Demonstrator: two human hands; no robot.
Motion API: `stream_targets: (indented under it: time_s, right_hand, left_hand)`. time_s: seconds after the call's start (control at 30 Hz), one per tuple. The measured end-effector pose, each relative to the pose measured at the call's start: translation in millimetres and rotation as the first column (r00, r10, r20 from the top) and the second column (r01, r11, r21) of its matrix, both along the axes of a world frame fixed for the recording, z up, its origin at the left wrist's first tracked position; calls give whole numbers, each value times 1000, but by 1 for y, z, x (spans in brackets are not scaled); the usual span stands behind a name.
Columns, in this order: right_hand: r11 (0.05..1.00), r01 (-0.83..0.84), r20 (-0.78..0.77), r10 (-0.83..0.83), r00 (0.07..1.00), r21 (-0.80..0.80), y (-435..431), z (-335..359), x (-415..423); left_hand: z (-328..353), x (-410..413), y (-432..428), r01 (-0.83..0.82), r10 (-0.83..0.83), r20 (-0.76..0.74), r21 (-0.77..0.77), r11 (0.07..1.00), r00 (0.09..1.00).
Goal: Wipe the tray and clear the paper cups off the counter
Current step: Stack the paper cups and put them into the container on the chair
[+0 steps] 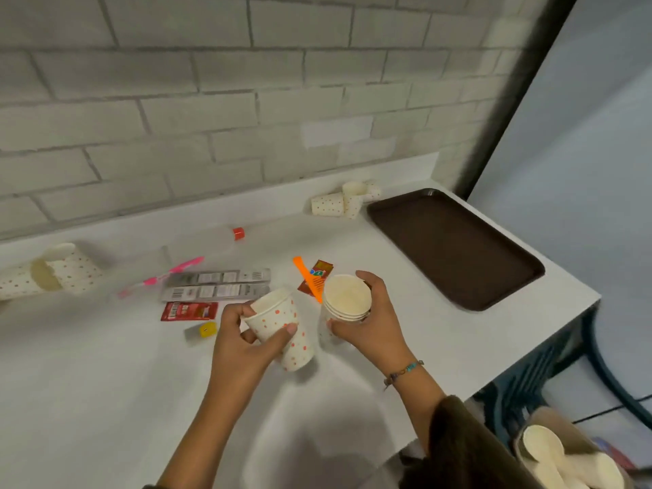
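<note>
My left hand [243, 342] grips a tilted white paper cup with orange dots [282, 326] above the white counter [106, 382]. My right hand [370, 322] holds a nested stack of dotted cups [347, 300], mouths up, just right of the single cup. A dark brown tray [455, 245] lies bare at the counter's right end. More dotted cups lie tipped by the wall near the tray [338, 202], and others lie on their sides at the far left [53, 273].
Sauce sachets [188, 310], silver packets [215, 285], a pink toothbrush [162, 277], an orange stick [307, 277], a red-capped tube [225, 236] and a small yellow item [206, 330] litter the counter. A bin with discarded cups [564, 457] stands on the floor at lower right.
</note>
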State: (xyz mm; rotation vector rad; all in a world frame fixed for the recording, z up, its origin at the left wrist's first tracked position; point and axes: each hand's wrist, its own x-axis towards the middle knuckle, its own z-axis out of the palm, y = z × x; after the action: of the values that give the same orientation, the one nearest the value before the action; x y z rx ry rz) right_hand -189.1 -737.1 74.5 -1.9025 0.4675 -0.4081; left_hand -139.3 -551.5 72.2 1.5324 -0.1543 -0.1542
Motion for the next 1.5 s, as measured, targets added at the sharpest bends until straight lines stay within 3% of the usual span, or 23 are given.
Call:
stream_targets:
  time_s: [0.13, 0.3, 0.43, 0.7, 0.8, 0.93, 0.97, 1.03, 1.13, 1.27, 1.33, 1.4, 1.43, 1.5]
  right_hand:
    - [995, -23, -16, 21, 1000, -95, -53, -2, -38]
    - [963, 60, -39, -73, 997, -263, -165, -12, -113]
    - [965, 145, -139, -178, 974, -220, -266, -41, -198]
    - [963, 227, -343, -264, 902, -146, -340, -137, -312]
    - [967, 121, -490, -219, 844, -224, -339, -175, -319]
    - [804, -387, -815, -195, 545, -451, -340, -229, -331]
    - [779, -443, -849, -209, 485, -445, -341, -238, -335]
    - [790, -454, -871, -195, 451, -412, -341, -249, -340]
    - [834, -415, -853, -119, 508, -364, -337, -258, -343]
    - [839, -386, -847, -153, 509, -383, -341, -250, -339]
    - [907, -245, -740, -100, 665, -342, -341, -233, -333]
    - [990, -57, -516, -16, 857, -126, -336, -207, -329]
    - [1000, -16, -397, 22, 918, 20, -332, -191, -329]
    - [984, -78, -242, 116, 963, 162, -325, -162, -332]
  left_hand:
    - [-1, -39, -50, 67, -72, 48, 96, 993, 996]
    - [-11, -96, -147, 221, -240, 56, 237, 946, 969]
    - [-39, -153, -231, 263, -313, 70, 392, 882, 947]
    - [-73, -239, -307, 378, -379, -68, 346, 859, 923]
    - [-81, -253, -310, 372, -372, -78, 394, 841, 925]
    - [-88, -263, -312, 349, -358, -63, 430, 833, 932]
    - [-91, -265, -313, 350, -358, -66, 437, 829, 931]
    - [-98, -269, -313, 357, -361, -82, 451, 818, 929]
    - [-110, -277, -315, 364, -346, -131, 484, 796, 929]
    - [-116, -284, -326, 391, -387, -122, 519, 760, 914]
    - [-117, -285, -333, 409, -414, -126, 558, 722, 902]
    - [-120, -286, -342, 412, -440, -116, 617, 670, 890]
    - [-122, -286, -348, 409, -457, -106, 651, 640, 883]
    - [-127, -290, -361, 422, -509, -95, 697, 580, 856]
